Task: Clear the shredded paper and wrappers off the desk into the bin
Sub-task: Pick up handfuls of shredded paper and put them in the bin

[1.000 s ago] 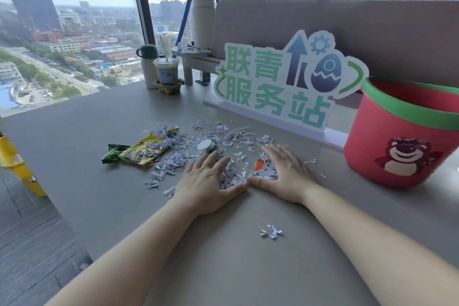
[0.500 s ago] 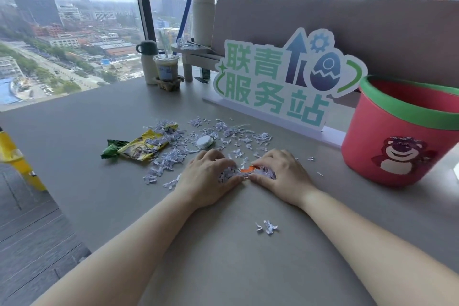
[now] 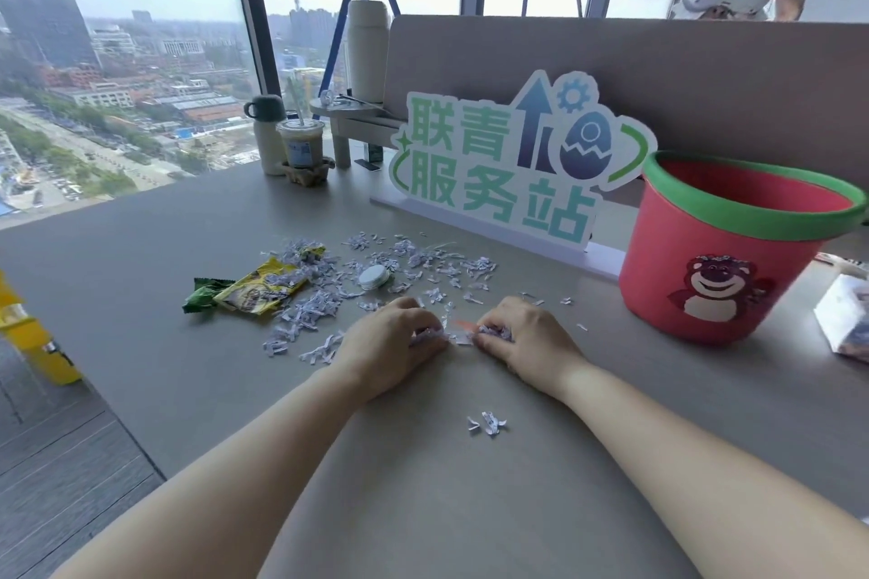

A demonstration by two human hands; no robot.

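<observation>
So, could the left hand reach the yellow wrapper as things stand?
Probably yes: the yellow wrapper lies flat, left of the left hand, with only loose shredded paper between them, though that hand is gripping shreds.

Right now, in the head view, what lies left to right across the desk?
On the desk: green wrapper → yellow wrapper → left hand → right hand → red bin.
</observation>
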